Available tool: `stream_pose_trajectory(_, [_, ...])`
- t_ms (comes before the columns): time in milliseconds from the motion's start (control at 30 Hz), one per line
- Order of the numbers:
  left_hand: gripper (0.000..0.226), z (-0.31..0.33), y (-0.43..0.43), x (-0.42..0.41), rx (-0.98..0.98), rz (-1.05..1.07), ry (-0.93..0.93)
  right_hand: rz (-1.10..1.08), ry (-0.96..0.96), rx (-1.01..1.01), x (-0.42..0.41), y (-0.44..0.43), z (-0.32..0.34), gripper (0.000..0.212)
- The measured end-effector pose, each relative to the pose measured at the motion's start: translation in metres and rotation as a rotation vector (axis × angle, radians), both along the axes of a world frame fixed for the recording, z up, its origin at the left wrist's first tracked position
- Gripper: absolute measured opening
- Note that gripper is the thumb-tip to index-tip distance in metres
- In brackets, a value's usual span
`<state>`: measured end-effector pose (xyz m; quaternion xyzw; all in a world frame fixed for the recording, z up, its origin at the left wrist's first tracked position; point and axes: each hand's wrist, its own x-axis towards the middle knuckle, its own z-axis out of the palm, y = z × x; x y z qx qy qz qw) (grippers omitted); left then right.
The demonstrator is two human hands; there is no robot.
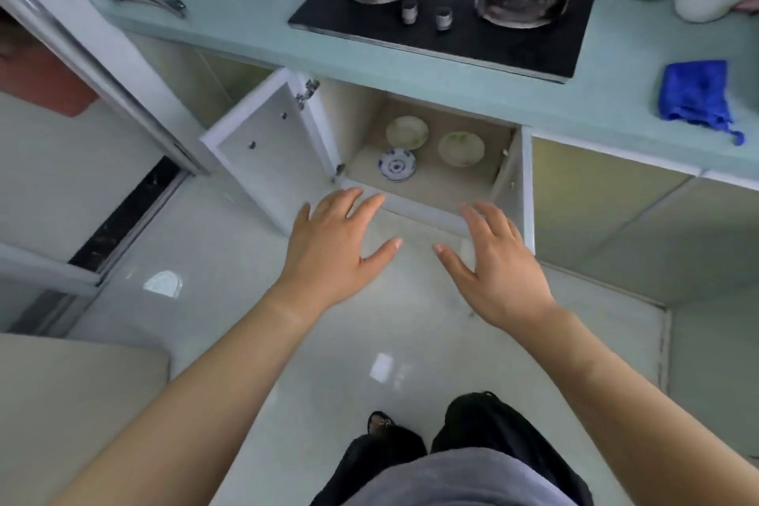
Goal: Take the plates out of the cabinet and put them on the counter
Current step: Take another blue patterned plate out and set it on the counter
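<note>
**Three plates wait on the cabinet floor, both hands empty**

The blue-patterned plate (396, 165) sits nearest the cabinet's (509, 185) open front, with two pale plates (407, 132) (461, 149) farther back, all lying flat and apart. They look ceramic: stiff, smooth, probably brittle and fairly light. Each is best taken by its rim, thumb on top and fingers underneath. The left hand (328, 246) and right hand (499, 267) hover spread and holding nothing just before the opening. The desk (254, 29) above carries the stove (447, 8) and a blue cloth (694, 97).
</note>
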<state>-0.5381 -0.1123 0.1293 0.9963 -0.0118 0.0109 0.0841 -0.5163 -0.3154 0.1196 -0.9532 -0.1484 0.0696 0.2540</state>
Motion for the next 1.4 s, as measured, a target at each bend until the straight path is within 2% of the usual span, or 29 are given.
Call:
stream_pose_trajectory(233, [0.064,-0.023,0.095,0.054,-0.087,0.048,-0.052,0.1,0.039,-0.053,0.057,0.089,-0.015,0.064])
stream_pose_trajectory(433, [0.063,-0.065,0.147,0.158,-0.071,0.01,0.005,0.114,0.064,-0.081,0.16,0.139,-0.053,0.065])
stream_pose_trajectory(600, [0.059,-0.121,0.18,0.264,-0.089,-0.005,0.05,0.122,0.162,-0.117,0.264,0.177,-0.107,0.066])
stream_pose_trajectory(767, [0.057,-0.204,0.21,0.348,-0.151,0.019,0.066,0.113,0.193,-0.173,0.341,0.215,-0.178,0.062])
stream_pose_trajectory(967, [0.065,-0.355,0.247,0.434,-0.149,-0.036,0.063,0.025,0.152,-0.164,0.41,0.249,-0.332,0.059])
stream_pose_trajectory(1100, [0.058,-0.494,0.264,0.497,-0.108,-0.076,0.111,-0.06,0.071,-0.145,0.47,0.267,-0.482,0.057])
stream_pose_trajectory(1167, [0.063,-0.569,0.267,0.529,-0.076,-0.104,0.12,-0.08,0.017,-0.139,0.501,0.273,-0.562,0.059])
stream_pose_trajectory(1267, [0.055,-0.681,0.268,0.572,-0.036,-0.177,0.108,-0.081,0.02,-0.178,0.543,0.273,-0.671,0.054])
stream_pose_trajectory(1400, [0.053,-0.8,0.275,0.618,-0.014,-0.241,0.077,-0.189,-0.002,-0.153,0.586,0.261,-0.777,0.049])
